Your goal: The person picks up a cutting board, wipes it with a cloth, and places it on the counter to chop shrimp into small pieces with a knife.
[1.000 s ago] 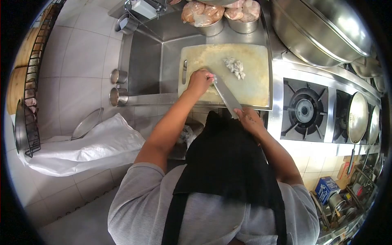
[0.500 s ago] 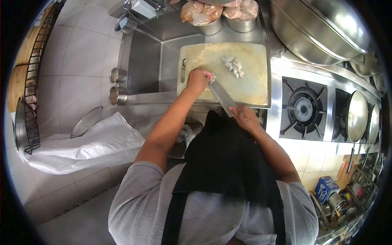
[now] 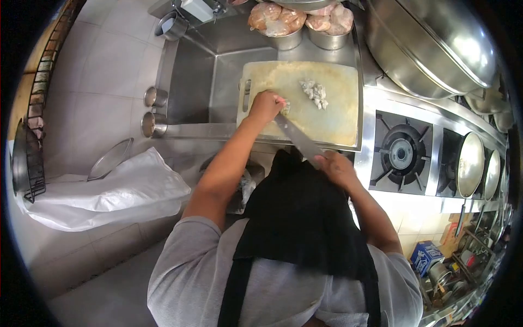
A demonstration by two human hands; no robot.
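Observation:
My left hand (image 3: 266,106) is closed with fingertips pressed down near the left side of a worn, yellowish cutting board (image 3: 343,122). A small pale piece of food (image 3: 286,107), too small to name more exactly, shows at those fingertips. In my right hand (image 3: 336,167) I grip a kitchen knife (image 3: 298,134) by its handle, below the board's front edge. The broad blade slants up and left across that edge, its tip close to my left fingers. A small heap of greyish-white, raw-looking chopped pieces (image 3: 314,94) lies on the upper right of the board.
The board lies over the right part of a steel sink (image 3: 188,87). Metal pots holding bagged meat (image 3: 277,20) stand behind it. To the right are a gas burner (image 3: 401,154), a frying pan (image 3: 470,166) and a large steel vessel (image 3: 425,49). A white sack (image 3: 109,193) is at left.
My right hand has moved right and slightly toward my body with the knife, whose blade now lies flatter across the board's edge. My left hand stays in nearly the same place.

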